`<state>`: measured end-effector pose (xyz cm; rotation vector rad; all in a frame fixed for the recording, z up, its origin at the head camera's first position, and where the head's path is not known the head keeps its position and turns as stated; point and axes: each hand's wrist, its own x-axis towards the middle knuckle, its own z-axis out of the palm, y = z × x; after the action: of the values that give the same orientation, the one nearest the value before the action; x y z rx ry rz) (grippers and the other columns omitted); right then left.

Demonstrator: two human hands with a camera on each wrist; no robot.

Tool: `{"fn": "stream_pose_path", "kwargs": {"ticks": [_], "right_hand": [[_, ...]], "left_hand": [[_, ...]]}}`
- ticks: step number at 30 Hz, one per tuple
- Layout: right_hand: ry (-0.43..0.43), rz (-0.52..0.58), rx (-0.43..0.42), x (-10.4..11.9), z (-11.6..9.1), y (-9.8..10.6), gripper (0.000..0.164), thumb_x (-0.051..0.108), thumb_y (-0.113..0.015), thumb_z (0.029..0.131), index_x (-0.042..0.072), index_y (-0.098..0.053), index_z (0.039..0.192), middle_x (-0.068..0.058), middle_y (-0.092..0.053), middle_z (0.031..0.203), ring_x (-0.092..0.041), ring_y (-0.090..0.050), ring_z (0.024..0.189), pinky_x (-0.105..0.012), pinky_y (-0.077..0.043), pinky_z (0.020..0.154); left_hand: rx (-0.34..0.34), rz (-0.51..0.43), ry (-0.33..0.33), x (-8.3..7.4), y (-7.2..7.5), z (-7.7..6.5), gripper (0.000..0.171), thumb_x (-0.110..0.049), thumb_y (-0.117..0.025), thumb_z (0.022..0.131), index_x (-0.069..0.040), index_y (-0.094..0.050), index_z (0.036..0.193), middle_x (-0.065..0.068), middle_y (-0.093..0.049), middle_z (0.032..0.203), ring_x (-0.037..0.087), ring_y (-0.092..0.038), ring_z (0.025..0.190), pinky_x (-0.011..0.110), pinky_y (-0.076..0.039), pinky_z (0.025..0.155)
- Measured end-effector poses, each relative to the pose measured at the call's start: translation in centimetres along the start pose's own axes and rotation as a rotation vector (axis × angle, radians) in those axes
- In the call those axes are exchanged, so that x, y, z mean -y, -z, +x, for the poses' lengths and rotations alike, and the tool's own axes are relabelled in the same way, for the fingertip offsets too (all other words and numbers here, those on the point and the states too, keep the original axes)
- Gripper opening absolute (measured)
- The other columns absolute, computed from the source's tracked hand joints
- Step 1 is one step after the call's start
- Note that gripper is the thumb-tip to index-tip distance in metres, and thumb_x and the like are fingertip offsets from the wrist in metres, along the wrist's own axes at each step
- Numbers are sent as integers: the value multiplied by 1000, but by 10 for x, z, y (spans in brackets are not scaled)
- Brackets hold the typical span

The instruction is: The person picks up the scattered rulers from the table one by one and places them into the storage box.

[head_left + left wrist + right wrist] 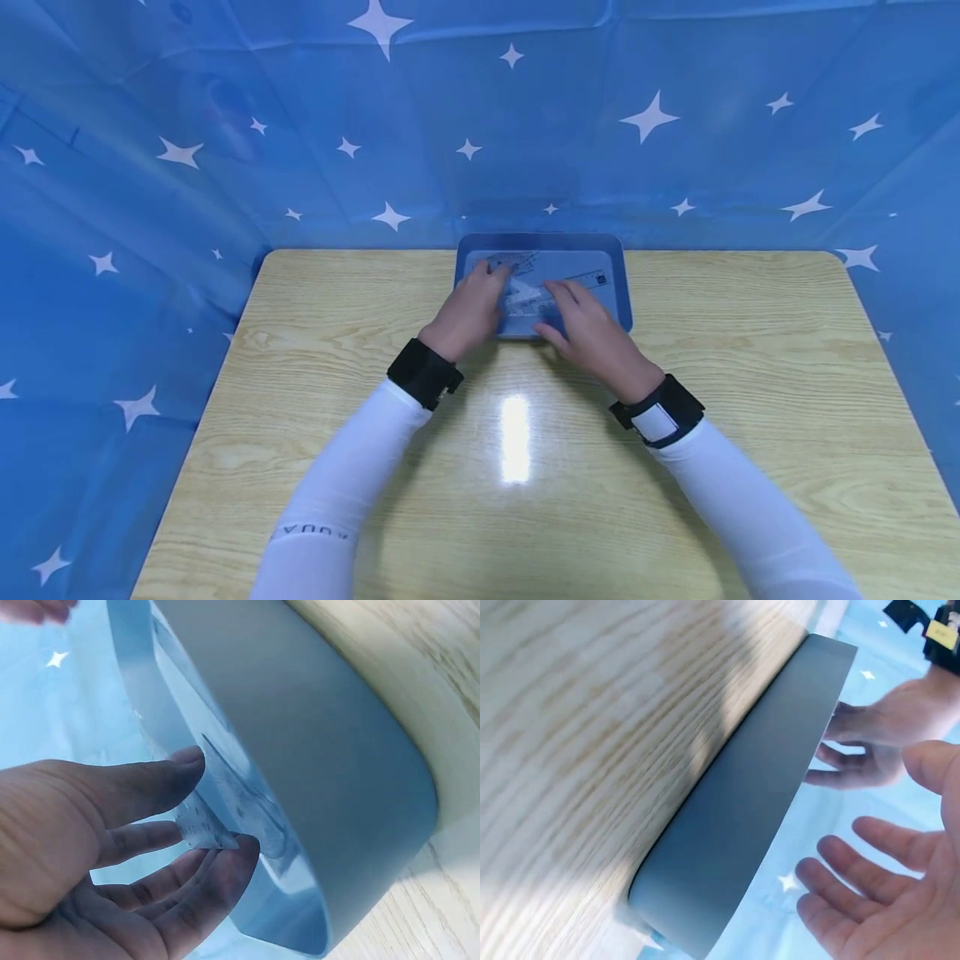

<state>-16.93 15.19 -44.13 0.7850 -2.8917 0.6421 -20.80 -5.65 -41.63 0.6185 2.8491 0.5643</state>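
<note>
A blue-grey rectangular tray (618, 308) stands at the table's far edge, holding clear plastic drawing tools with dark printed marks. One is a long ruler (587, 278) lying slantwise on the right. My left hand (468, 310) reaches over the tray's left side. In the left wrist view its thumb and fingers pinch a clear marked plastic piece (204, 826) with a pointed corner; its full outline is hidden. Over the tray's front right is my right hand (596, 342); in the right wrist view its fingers (840, 862) are spread and relaxed, with nothing in them.
The wood-grain table (300, 333) extends on both sides of the tray and in front of it. Behind and to the sides hangs a blue curtain (420, 108) with white stars. Both wrists wear black bands, the left band (424, 372) over a white sleeve.
</note>
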Motion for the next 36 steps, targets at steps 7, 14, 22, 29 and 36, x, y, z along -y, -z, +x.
{"fn": "stream_pose_path", "kwargs": {"ticks": [7, 14, 22, 29, 36], "right_hand": [[44, -31, -32, -9, -22, -3, 61, 32, -70, 100, -5, -52, 145, -25, -56, 141, -39, -56, 130, -52, -49, 107], [107, -62, -65, -11, -38, -1, 55, 29, -71, 99, -6, -57, 140, -25, -58, 139, -38, -57, 129, -50, -50, 107], [139, -67, -80, -15, -53, -1, 57, 29, -72, 98, -8, -57, 138, -26, -59, 138, -39, -56, 130, -53, -49, 108], [165, -88, -89, -17, -60, -3, 57, 28, -73, 97, -7, -56, 138, -27, -59, 137, -40, -56, 129, -53, -50, 107], [204, -102, -95, -18, -63, -3, 55, 25, -75, 96, -7, -57, 137, -27, -59, 135, -40, -57, 127, -52, -50, 105]], "left_hand": [[19, 19, 34, 9, -3, 16, 46, -1, -68, 95, 2, -55, 139, 28, -56, 128, 35, -65, 105, 42, -57, 85], [61, 34, 88, 14, -7, 28, 40, -8, -71, 97, 4, -59, 133, 26, -56, 128, 35, -63, 109, 43, -55, 89], [42, 62, 116, 20, -14, 43, 20, -3, -60, 101, 4, -67, 119, 26, -61, 125, 34, -64, 107, 43, -55, 88], [38, 116, 144, 25, -20, 50, 23, -2, -54, 104, 4, -68, 121, 21, -65, 118, 31, -64, 108, 41, -55, 90], [25, 178, 143, 24, -24, 54, 22, -6, -55, 104, 3, -69, 119, 21, -67, 117, 33, -64, 112, 42, -55, 94]]}}
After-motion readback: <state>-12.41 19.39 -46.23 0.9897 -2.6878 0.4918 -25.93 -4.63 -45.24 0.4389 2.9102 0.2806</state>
